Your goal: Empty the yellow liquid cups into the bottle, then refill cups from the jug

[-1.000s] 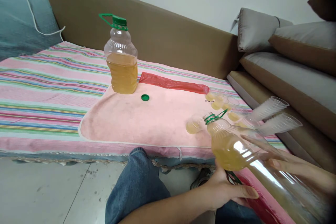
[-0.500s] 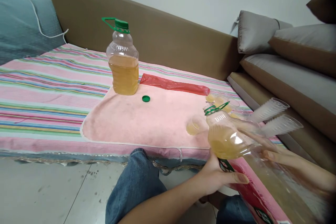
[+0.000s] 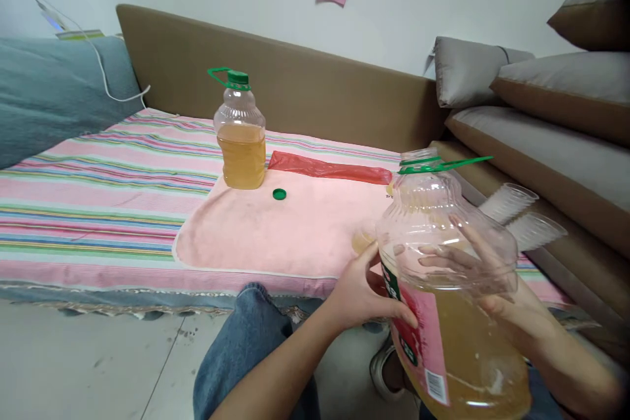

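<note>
A large clear bottle (image 3: pixel 453 315) of yellowish liquid, its neck uncapped with a green ring and handle, is held nearly upright close to the camera. My left hand (image 3: pixel 367 295) grips its label side. My right hand (image 3: pixel 502 295) is wrapped round the other side, its fingers seen through the plastic. Beyond the bottle, a clear cup (image 3: pixel 363 241) with some yellow liquid is partly hidden. A green cap (image 3: pixel 279 194) lies on the pink cloth (image 3: pixel 275 236). Behind it stands a second bottle (image 3: pixel 243 151) with its green cap on.
A red plastic bag (image 3: pixel 329 170) lies behind the cloth. Two stacks of clear cups (image 3: pixel 536 232) lean at the right beside piled grey-brown cushions (image 3: pixel 566 138). The striped sheet's front edge (image 3: pixel 123 269) runs before my knees. A blue-green cushion (image 3: pixel 59 92) is at the left.
The bottle in my hands has tipped back from a slant to nearly upright, and its liquid has drawn away from the neck. Both hands still hold it. The view has shifted upward.
</note>
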A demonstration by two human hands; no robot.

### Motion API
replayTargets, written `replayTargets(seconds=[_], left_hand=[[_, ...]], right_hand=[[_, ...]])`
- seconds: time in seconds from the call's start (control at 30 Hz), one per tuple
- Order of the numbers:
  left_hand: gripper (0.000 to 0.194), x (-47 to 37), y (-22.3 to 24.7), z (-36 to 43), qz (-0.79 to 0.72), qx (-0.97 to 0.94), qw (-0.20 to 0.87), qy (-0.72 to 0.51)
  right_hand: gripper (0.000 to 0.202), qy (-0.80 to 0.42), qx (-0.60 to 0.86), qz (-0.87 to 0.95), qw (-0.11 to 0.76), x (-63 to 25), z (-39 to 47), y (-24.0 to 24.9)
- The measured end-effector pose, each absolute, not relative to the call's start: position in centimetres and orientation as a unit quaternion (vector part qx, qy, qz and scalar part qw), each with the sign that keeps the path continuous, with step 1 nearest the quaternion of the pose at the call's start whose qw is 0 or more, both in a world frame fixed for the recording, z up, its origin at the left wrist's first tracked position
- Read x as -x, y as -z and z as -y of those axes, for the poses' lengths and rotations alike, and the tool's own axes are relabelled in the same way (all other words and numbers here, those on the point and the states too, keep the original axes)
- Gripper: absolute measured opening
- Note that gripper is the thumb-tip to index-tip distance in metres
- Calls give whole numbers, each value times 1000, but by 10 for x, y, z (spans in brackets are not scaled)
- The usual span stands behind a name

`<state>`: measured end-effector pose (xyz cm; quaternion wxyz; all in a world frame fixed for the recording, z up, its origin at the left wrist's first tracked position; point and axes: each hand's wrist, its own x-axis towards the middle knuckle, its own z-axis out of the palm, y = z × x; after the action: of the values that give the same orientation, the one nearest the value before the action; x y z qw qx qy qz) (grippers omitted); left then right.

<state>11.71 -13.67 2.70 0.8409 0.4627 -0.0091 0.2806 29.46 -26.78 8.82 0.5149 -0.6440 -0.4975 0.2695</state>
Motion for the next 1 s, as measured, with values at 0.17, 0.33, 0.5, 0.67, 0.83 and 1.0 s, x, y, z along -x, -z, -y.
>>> replayTargets(seconds=[0.17, 0.33, 0.5, 0.67, 0.83, 1.0], left_hand=[[114, -79, -31, 117, -67, -502, 803, -314], [98, -49, -29, 89, -127, -461, 734, -482], [54, -20, -41, 72, -257, -432, 588, -633], [33, 1, -45, 71, -436, -361, 450, -691], [44, 10, -42, 72, -495, -365, 435, -658], [46, 9, -38, 76, -516, -402, 420, -628]], right_hand=[[98, -282, 548, 500, 608, -260, 244, -71], [108, -242, 480, 519, 665, -209, 190, -70], [113, -202, 444, 538, 687, -170, 126, -74], [114, -200, 385, 562, 704, -141, 58, -70], [117, -219, 362, 567, 707, -115, -3, -55], [115, -264, 348, 546, 715, -90, -38, -43]])
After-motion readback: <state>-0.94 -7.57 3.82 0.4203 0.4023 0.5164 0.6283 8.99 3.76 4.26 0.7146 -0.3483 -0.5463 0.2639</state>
